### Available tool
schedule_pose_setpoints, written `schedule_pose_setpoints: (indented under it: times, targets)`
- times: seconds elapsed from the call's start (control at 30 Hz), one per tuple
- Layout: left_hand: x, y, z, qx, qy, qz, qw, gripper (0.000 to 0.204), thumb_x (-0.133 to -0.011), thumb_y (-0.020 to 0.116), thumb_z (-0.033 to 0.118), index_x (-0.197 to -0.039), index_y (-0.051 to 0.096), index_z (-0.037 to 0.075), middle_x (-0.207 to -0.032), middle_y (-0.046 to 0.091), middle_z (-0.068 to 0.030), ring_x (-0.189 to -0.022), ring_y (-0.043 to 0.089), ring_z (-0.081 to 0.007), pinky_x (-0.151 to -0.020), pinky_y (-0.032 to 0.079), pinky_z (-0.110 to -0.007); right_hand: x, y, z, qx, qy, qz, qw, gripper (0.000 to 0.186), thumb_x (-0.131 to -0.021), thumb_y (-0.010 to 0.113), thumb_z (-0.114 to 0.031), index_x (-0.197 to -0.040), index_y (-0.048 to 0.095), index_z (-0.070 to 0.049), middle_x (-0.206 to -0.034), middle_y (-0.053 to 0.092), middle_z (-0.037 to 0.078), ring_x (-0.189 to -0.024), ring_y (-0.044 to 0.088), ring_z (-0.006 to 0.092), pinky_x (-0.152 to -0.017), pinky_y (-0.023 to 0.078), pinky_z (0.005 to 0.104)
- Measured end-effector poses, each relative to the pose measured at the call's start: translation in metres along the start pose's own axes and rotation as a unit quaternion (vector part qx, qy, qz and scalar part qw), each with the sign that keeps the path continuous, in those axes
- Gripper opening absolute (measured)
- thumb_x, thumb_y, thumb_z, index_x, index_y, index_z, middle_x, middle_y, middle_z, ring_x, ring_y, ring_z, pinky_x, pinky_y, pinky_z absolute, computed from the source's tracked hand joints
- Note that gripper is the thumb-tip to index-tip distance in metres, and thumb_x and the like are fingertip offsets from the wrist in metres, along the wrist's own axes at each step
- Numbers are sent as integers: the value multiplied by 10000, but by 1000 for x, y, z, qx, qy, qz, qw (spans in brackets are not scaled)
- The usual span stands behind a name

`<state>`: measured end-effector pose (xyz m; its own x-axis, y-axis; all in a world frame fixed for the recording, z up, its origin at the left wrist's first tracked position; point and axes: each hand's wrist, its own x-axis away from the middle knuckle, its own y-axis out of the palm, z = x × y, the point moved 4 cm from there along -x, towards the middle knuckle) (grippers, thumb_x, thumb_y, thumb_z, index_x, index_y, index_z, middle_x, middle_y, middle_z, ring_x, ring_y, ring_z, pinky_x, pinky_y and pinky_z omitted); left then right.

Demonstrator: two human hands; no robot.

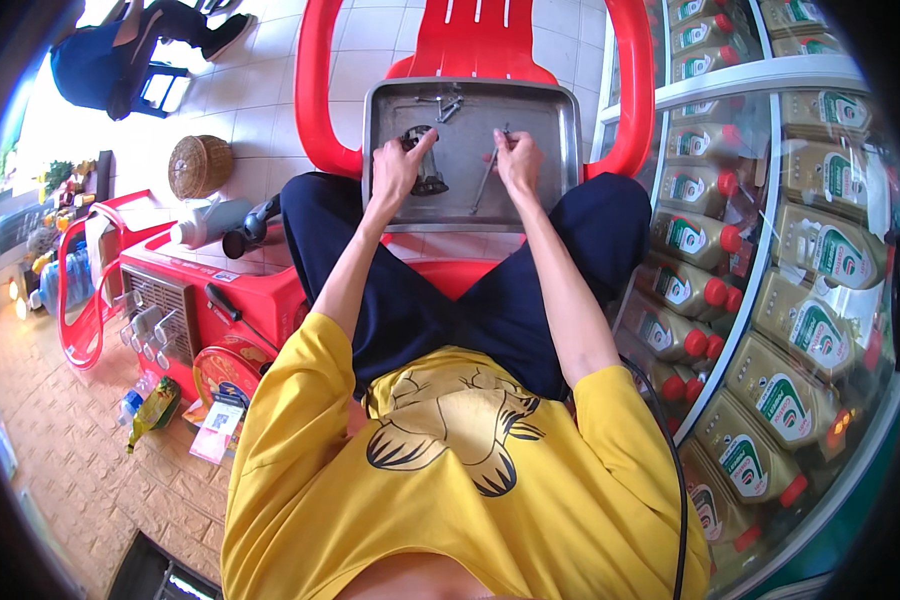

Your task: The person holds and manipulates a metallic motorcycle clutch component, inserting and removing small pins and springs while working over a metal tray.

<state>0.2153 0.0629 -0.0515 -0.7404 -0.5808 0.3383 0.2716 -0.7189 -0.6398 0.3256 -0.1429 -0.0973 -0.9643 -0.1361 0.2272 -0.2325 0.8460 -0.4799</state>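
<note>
A grey metal tray (560,196) rests in front of me on the seat of a red plastic chair (315,90). Over its left half, my left hand (395,172) is closed around a dark metal part with shiny, post-like sides (431,178); its exact kind is unclear. My right hand (516,162) pinches a thin metal rod-like tool (485,184), slanted with its lower end near the tray's bottom. The fingers partly hide its upper end. Several silver bolts (450,108) lie loose at the far side of the tray.
Glass shelves with oil bottles (690,235) line my right side. On my left, a red box (240,300) carries a screwdriver (228,303), a grey bottle (210,222) and a black object (251,230). A wicker basket (200,166) stands beyond. Another person (105,60) is at the far left.
</note>
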Motion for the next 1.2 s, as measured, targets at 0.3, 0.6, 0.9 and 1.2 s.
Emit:
schedule_pose_setpoints:
  times: [0.3, 0.6, 0.9, 1.2]
  targets:
    - [-11, 27, 7, -97, 39, 2, 995, 775, -827, 695, 624, -919, 609, -141, -818, 668, -341, -882, 677, -501, -783, 544, -542, -14, 6, 1, 177, -56, -20, 982, 351, -919, 706, -341, -941, 685, 9, -828, 731, 195, -857, 715, 389, -755, 544, 479]
    - [-18, 36, 1, -149, -18, -23, 988, 763, -760, 750, 607, -1048, 598, -83, -976, 692, -311, -948, 693, -465, -824, 570, -511, -14, 5, -2, 238, -26, -73, 968, 331, -895, 721, -380, -994, 681, -67, -918, 735, 171, -892, 708, 381, -743, 547, 502]
    - [-3, 44, 3, -202, -15, -10, 979, 773, -775, 708, 640, -1121, 551, -33, -1044, 697, -258, -981, 695, -420, -802, 565, -506, 1, -6, 17, 137, -105, -59, 983, 294, -888, 739, -290, -993, 620, -42, -945, 729, 149, -891, 700, 352, -735, 536, 476]
    - [40, 35, 2, -163, 31, 22, 986, 839, -759, 747, 621, -1185, 486, -53, -1183, 581, -252, -1071, 641, -431, -841, 545, -520, 59, -63, -24, -64, -60, -31, 996, 292, -985, 652, -288, -1074, 614, -12, -901, 705, 91, -724, 655, 165, -691, 520, 302]
